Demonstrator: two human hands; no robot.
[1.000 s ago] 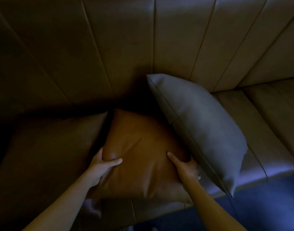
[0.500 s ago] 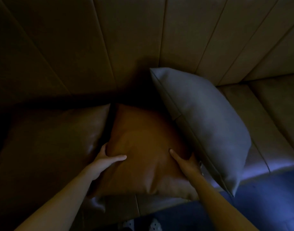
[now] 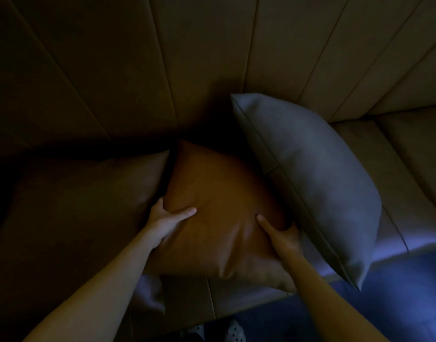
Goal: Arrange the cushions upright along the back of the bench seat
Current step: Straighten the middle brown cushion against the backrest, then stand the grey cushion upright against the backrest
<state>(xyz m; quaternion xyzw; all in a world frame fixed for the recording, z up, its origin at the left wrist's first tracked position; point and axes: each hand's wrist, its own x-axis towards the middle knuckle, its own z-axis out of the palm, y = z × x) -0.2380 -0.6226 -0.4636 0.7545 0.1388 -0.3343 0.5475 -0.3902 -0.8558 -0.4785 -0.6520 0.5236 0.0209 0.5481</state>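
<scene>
Scene: A person leans over a padded bench seat [image 3: 409,169] in dim light, both bare hands on a tan cushion [image 3: 219,208].
Landmark: The tan cushion lies on the seat, its far corner pointing toward the channelled backrest [image 3: 212,58] and its near edge reaching the seat's front edge.
Left hand: The left hand [image 3: 166,218] clasps the tan cushion's left edge, thumb laid across the front face, fingers wrapped out of sight behind the edge.
Right hand: The right hand [image 3: 281,233] grips the tan cushion's right side, thumb pressed into the front face, fingers tucked between it and the neighbouring grey cushion [image 3: 315,178].
Grey cushion: It stands tilted just right of the tan cushion, touching it, top corner resting against the backrest and lower corner hanging past the seat's front edge.
Brown cushion: A darker brown cushion [image 3: 83,208] sits directly left of the tan cushion, pressed against its left edge, largely in shadow.
Floor: A blue floor [image 3: 397,312] shows below and right of the tan cushion, beyond the seat's edge.
Footwear: Spotted footwear [image 3: 234,333] peeks in below the tan cushion, at the bottom of the view.
</scene>
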